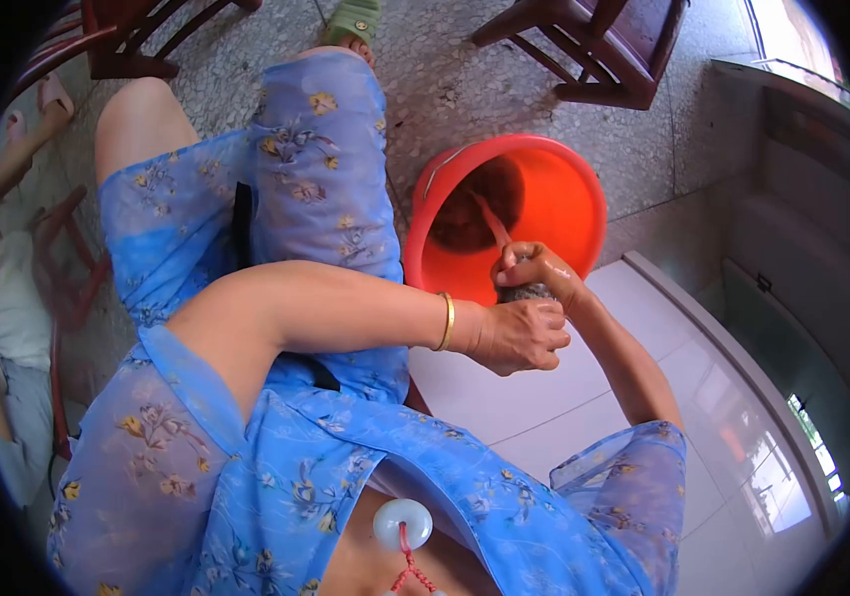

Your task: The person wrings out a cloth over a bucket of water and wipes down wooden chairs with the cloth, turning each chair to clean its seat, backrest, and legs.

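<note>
My left hand (518,335), below a gold bangle, is closed around a grey, speckled, cloth-like wad (524,292). Close against it, my right hand (541,270) grips the same wad from the far side, its wet skin shining. Most of the wad is hidden by fingers. From the right hand a thin pinkish streak (491,221) runs down into the red bucket (584,204); whether it is a stream of water or a strand, I cannot tell. Dark liquid (470,214) lies at the bottom of the bucket, and both hands are over its near rim.
White tiled surface (564,407) lies under my forearms, with a raised edge to the right. Dark red wooden chairs (604,45) stand on the speckled floor (445,89). My knees are left of the bucket. Another person's leg (23,149) shows at far left.
</note>
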Demonstrator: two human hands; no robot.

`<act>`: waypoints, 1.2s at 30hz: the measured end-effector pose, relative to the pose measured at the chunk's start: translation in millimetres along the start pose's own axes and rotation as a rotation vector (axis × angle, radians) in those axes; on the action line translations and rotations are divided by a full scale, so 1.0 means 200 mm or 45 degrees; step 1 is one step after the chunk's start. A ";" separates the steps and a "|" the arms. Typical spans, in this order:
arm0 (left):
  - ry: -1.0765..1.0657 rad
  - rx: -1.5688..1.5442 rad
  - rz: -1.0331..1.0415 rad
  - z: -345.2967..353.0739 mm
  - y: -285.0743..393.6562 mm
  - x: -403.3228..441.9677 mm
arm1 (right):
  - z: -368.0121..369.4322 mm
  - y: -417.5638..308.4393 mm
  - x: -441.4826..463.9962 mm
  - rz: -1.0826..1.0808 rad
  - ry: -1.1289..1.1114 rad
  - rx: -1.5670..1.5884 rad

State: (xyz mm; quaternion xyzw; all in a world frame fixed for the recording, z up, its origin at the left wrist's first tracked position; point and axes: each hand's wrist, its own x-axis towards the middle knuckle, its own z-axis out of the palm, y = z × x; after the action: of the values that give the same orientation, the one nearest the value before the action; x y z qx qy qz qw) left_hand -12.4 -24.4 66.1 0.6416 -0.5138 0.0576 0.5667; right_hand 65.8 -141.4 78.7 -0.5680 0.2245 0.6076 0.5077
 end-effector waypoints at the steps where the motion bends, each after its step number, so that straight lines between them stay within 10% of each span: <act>1: 0.021 0.021 0.009 0.02 0.00 0.00 | 0.00 0.00 0.01 0.012 -0.004 -0.004; 36: -1.192 0.481 -0.088 0.03 -0.01 -0.20 | 0.30 0.15 0.29 -0.414 0.731 -0.881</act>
State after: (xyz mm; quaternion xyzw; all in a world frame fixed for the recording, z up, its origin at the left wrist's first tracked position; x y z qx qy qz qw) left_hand -32.3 -5.9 37.3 0.7066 -0.6718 -0.1632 0.1510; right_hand 21.6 -81.7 32.2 -0.8764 0.0483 0.3778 0.2947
